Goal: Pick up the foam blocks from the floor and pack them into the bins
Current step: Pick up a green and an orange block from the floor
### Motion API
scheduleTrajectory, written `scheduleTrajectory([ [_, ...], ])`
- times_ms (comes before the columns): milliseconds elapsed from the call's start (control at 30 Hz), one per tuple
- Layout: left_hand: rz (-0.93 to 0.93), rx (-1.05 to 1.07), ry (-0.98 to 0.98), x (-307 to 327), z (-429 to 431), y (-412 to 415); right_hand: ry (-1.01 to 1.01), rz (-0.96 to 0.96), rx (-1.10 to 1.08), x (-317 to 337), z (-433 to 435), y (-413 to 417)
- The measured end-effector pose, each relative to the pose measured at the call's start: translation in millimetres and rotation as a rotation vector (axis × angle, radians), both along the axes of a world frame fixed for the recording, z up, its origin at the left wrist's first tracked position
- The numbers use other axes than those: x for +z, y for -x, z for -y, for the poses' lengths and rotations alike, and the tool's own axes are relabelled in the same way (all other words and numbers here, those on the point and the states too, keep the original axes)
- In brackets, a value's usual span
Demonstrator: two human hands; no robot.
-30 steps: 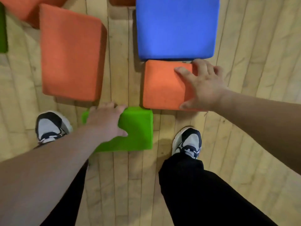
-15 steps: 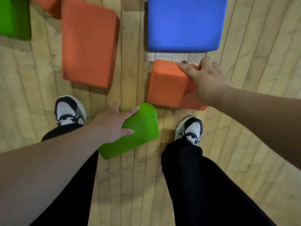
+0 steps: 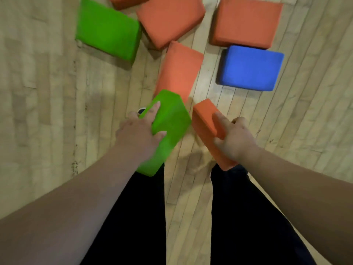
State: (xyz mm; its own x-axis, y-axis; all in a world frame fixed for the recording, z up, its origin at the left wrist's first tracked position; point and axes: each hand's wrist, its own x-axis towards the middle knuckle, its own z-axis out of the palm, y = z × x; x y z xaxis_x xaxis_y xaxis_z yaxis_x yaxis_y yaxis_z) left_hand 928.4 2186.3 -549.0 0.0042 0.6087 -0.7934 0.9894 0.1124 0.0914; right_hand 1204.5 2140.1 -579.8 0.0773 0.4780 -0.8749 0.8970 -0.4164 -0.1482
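Item: foam blocks, floor to bins; status early, by my reading.

In hand, two:
- green block [image 3: 172, 119]; left hand [image 3: 139, 134] grips it, fingers [image 3: 154, 109] spread along the top face, thumb pressed to the near side; it overlaps a shoe [image 3: 141, 111] and the trousers [image 3: 248, 217], so it looks raised off the floor [image 3: 47, 92].
- orange block [image 3: 205, 119]; right hand [image 3: 236, 139] clamps its right side, forefinger laid on top, other fingers curled behind; tilted, apparently lifted too; the two held blocks sit near each other, not touching.

On the floor, six counted, all beyond the hands:
- big green block [image 3: 108, 29], far left.
- left orange block [image 3: 170, 18], just beside the big green one.
- mid orange block [image 3: 179, 71], its near end hidden behind the green block.
- right orange block [image 3: 246, 22]; blue block [image 3: 250, 67] against its near side.
- orange piece [image 3: 128, 0] at the top limit of view.

Packed: none shown; both held blocks have yet to be carried and dropped in, then the six fetched.

Not determinable: bins, out of view, so place and fill unknown; orange piece cut off, size unknown; right thumb hidden by the orange block; hands and held blocks smeared by motion, so exact finger contact is unclear; undersides of held blocks unseen; more blocks may lie outside the view.
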Motion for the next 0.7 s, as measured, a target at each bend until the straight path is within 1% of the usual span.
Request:
scheduleTrajectory([
  [100, 0.019, 0.130, -0.075, 79, -15, 40, -0.120, -0.013, -0.023, 85, -29, 46],
  [200, 0.046, 0.255, -0.181, 185, -26, 84, -0.267, -0.057, 0.022, 195, -65, 91],
  [300, 0.068, 0.399, -0.303, 291, -8, 115, -0.351, -0.101, 0.115, 301, -82, 133],
  [367, 0.055, 0.453, -0.326, 349, 8, 128, -0.368, -0.147, 0.213, 356, -93, 149],
  [467, -0.014, 0.495, -0.315, 415, 33, 140, -0.405, -0.249, 0.359, 411, -110, 156],
  [567, -0.074, 0.587, -0.362, 461, 72, 127, -0.464, -0.361, 0.520, 447, -113, 151],
  [700, -0.165, 0.905, -0.500, 490, 127, 60, -0.518, -0.461, 0.696, 481, -121, 124],
])
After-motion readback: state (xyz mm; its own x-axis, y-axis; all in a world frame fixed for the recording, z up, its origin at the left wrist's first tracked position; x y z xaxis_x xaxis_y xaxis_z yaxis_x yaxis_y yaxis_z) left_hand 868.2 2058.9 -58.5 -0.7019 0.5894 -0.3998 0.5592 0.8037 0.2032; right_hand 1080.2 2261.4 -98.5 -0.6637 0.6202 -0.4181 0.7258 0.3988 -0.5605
